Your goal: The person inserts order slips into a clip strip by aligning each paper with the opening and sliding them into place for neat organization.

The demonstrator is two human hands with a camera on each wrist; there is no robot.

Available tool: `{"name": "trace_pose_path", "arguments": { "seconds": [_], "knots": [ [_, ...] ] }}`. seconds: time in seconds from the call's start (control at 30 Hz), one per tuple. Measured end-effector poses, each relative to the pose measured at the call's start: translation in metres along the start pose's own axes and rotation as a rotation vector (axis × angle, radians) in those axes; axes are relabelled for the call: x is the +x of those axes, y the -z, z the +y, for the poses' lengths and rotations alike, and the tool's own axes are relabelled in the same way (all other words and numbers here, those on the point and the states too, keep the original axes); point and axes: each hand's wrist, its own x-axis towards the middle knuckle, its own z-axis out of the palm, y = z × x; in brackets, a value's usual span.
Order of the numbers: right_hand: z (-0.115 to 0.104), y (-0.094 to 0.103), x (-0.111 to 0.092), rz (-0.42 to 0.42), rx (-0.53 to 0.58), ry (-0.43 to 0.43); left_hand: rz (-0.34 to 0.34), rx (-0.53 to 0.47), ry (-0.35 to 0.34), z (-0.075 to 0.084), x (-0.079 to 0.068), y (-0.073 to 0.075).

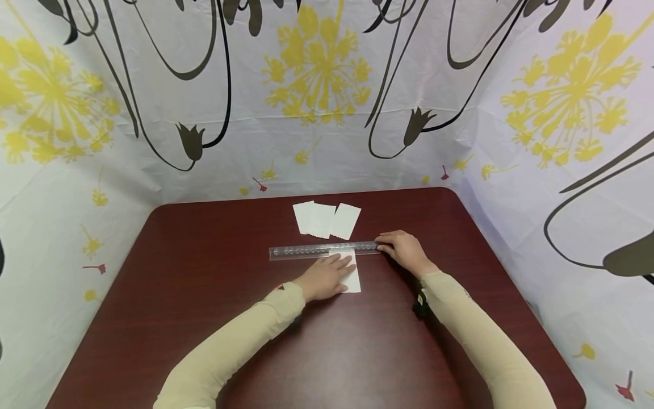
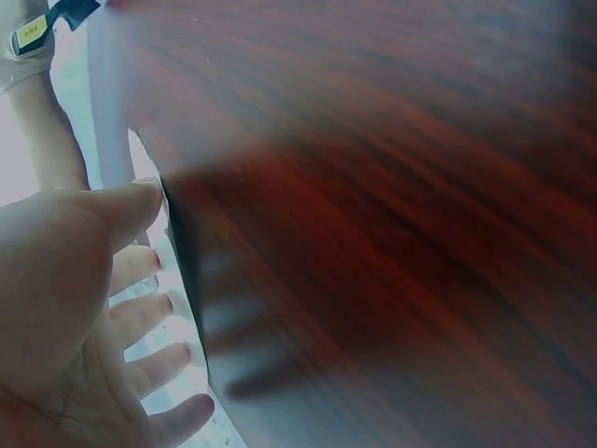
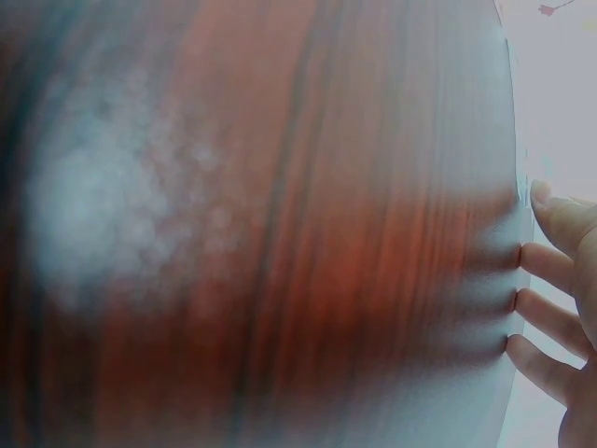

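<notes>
A clear plastic ruler (image 1: 301,250) lies crosswise on the dark red table. One small white sheet of paper (image 1: 351,279) has its top edge at the ruler. My left hand (image 1: 327,276) rests on this sheet with its fingers spread towards the ruler; part of the sheet is hidden under it. The left wrist view shows the left palm (image 2: 56,299) and fingertips along the paper's edge. At the ruler's right end, my right hand (image 1: 403,251) pinches it between thumb and fingers. In the right wrist view the right hand's fingers (image 3: 550,322) reach down to the tabletop.
Several white paper pieces (image 1: 321,220) lie overlapping beyond the ruler, near the table's back edge. The glossy table (image 1: 204,272) has rounded corners. White cloth (image 1: 327,165) with yellow flower prints hangs behind it and on both sides.
</notes>
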Motion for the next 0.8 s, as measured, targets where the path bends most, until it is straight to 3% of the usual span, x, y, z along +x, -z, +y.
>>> {"name": "trace_pose_path", "arguments": {
  "seconds": [0.8],
  "knots": [
    [-0.0001,-0.0013,0.0007,-0.009,-0.001,-0.014,0.036,0.011,0.017,0.0023,0.0068,-0.002]
  ]
}}
